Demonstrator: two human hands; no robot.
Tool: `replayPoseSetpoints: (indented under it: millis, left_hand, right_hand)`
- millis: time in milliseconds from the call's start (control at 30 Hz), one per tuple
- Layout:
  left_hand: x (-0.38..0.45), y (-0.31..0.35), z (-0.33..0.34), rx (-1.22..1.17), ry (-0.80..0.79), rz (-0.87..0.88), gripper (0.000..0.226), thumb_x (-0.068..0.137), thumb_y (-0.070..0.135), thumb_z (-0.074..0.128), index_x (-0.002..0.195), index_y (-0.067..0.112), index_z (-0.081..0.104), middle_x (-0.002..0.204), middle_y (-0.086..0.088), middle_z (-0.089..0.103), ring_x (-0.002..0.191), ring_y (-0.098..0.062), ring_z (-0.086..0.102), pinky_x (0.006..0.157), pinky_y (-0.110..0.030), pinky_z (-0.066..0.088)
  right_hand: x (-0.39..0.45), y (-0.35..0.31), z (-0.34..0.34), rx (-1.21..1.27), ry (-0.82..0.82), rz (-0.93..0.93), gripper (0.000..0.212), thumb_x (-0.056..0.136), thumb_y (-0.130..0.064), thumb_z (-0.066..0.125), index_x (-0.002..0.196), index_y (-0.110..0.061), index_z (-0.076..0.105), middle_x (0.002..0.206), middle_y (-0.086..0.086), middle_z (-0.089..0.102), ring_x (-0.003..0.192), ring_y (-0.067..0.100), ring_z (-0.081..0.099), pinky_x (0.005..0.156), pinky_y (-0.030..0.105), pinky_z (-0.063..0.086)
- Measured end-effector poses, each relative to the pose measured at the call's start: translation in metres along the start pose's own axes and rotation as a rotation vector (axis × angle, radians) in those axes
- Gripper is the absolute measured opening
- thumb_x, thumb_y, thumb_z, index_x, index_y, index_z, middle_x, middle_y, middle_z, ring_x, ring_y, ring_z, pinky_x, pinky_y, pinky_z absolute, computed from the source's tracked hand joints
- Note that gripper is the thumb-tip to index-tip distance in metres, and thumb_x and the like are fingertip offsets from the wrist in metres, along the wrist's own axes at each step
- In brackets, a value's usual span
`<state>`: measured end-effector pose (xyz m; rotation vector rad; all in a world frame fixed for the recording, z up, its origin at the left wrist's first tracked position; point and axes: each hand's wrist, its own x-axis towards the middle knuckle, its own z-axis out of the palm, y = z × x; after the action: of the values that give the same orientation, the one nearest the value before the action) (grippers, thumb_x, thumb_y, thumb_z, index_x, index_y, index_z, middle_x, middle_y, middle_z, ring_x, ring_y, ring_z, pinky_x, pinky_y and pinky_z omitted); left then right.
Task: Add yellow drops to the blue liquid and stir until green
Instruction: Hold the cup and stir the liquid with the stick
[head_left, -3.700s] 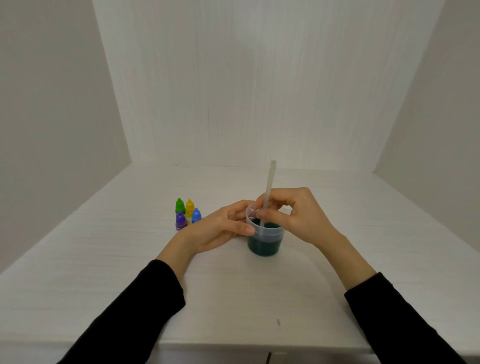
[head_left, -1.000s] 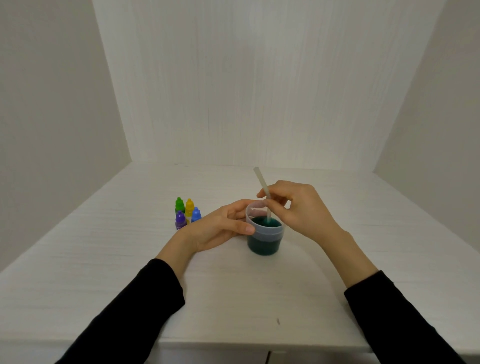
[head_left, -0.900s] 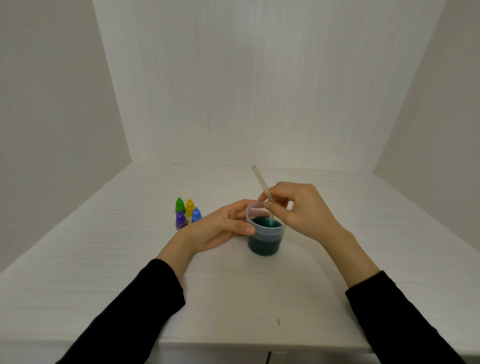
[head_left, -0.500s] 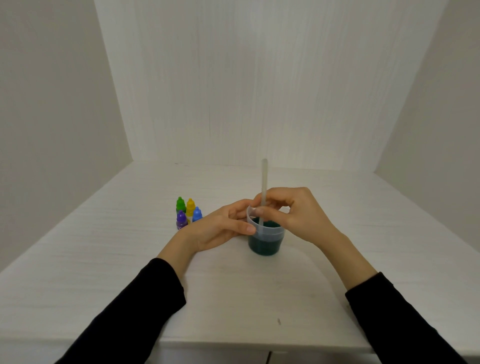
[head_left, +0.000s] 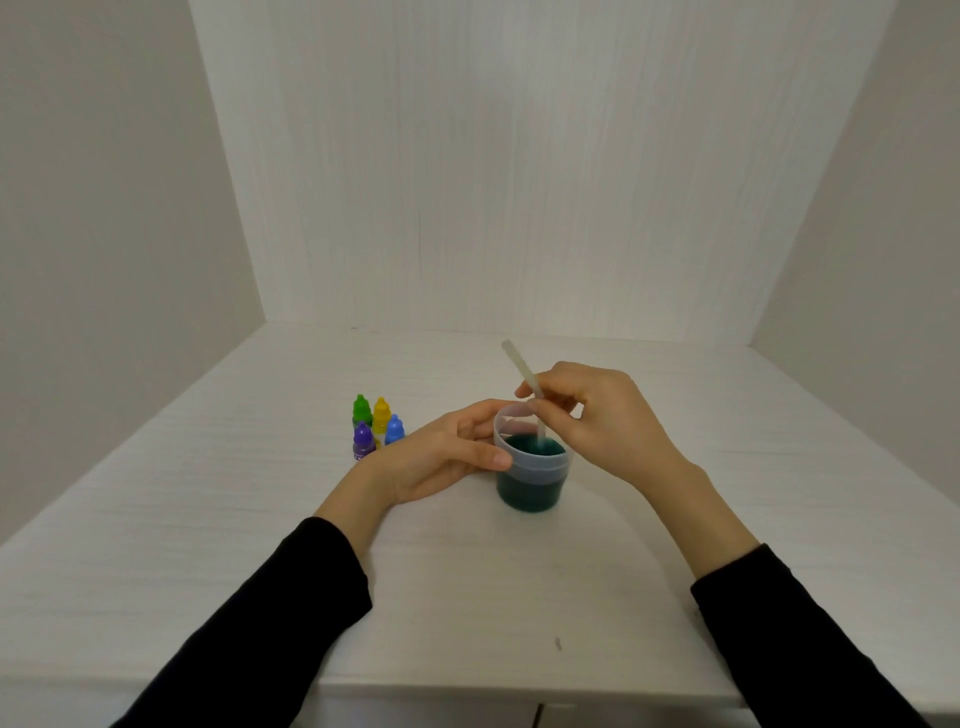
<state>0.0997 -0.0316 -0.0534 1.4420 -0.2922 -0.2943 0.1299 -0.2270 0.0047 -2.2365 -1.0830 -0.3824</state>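
Note:
A clear plastic cup (head_left: 531, 483) stands near the middle of the white table (head_left: 218, 519), holding dark teal-green liquid (head_left: 532, 448). My left hand (head_left: 441, 457) wraps the cup's left side, thumb on the near wall. My right hand (head_left: 597, 415) pinches a pale stir stick (head_left: 522, 371) above the cup. The stick leans up to the left, and its lower end dips into the liquid. The yellow dropper bottle (head_left: 382, 413) stands capped in a small cluster to the left of my left hand.
Green (head_left: 361, 410), blue (head_left: 394, 429) and purple (head_left: 363, 440) dropper bottles stand packed with the yellow one, close behind my left wrist. White walls close in the table at the back and on both sides. The table's front edge runs just below my forearms.
The stick's top has swung from upright half a second ago to leaning left, as it circled inside the cup. My left hand and the cup have stayed in place.

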Motion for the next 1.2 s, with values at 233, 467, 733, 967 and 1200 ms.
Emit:
replayPoseSetpoints:
  millis: [233, 467, 733, 967, 1200]
  left_hand:
    - [0.000, -0.001, -0.001, 0.028, -0.005, 0.013, 0.060, 0.080, 0.000, 0.061, 0.136, 0.017, 0.049, 0.137, -0.002, 0.059, 0.128, -0.018, 0.053, 0.101, -0.031, 0.046]
    - [-0.001, 0.000, 0.002, 0.041, -0.018, 0.031, 0.071, 0.079, -0.002, 0.059, 0.146, 0.013, 0.039, 0.149, -0.010, 0.046, 0.138, -0.025, 0.043, 0.116, -0.047, 0.031]
    - [0.001, -0.001, -0.001, 0.023, -0.009, 0.000, 0.066, 0.080, 0.000, 0.062, 0.140, 0.019, 0.045, 0.136, 0.005, 0.060, 0.125, -0.014, 0.056, 0.100, -0.030, 0.047]
    - [0.001, 0.000, -0.001, 0.004, 0.007, -0.015, 0.068, 0.069, 0.014, 0.074, 0.133, 0.021, 0.052, 0.133, -0.001, 0.062, 0.126, -0.017, 0.056, 0.096, -0.027, 0.048]
    - [0.000, -0.001, -0.001, 0.021, -0.002, 0.011, 0.062, 0.080, -0.001, 0.059, 0.138, 0.017, 0.047, 0.139, -0.002, 0.057, 0.130, -0.020, 0.052, 0.104, -0.035, 0.046]
  right_hand:
    - [-0.004, -0.003, -0.004, 0.215, -0.044, 0.009, 0.009, 0.083, -0.018, 0.068, 0.086, -0.022, 0.075, 0.072, -0.007, 0.067, 0.067, 0.015, 0.058, 0.065, 0.035, 0.051]
    - [-0.004, -0.006, 0.004, 0.353, -0.063, 0.025, 0.007, 0.083, -0.020, 0.070, 0.089, -0.022, 0.073, 0.082, -0.007, 0.073, 0.078, 0.009, 0.067, 0.075, 0.023, 0.053]
    - [0.001, -0.001, 0.009, 0.240, -0.021, 0.076, 0.011, 0.087, -0.025, 0.064, 0.096, -0.026, 0.071, 0.092, -0.012, 0.072, 0.085, 0.005, 0.066, 0.080, 0.022, 0.053]
    - [0.001, 0.003, 0.001, 0.057, 0.021, 0.034, 0.015, 0.091, -0.024, 0.059, 0.100, -0.026, 0.070, 0.088, -0.013, 0.065, 0.075, 0.008, 0.060, 0.073, 0.028, 0.053]
    - [-0.003, 0.001, -0.002, 0.257, -0.053, 0.020, 0.008, 0.082, -0.027, 0.066, 0.085, -0.028, 0.074, 0.073, -0.013, 0.067, 0.068, 0.009, 0.059, 0.065, 0.025, 0.049]
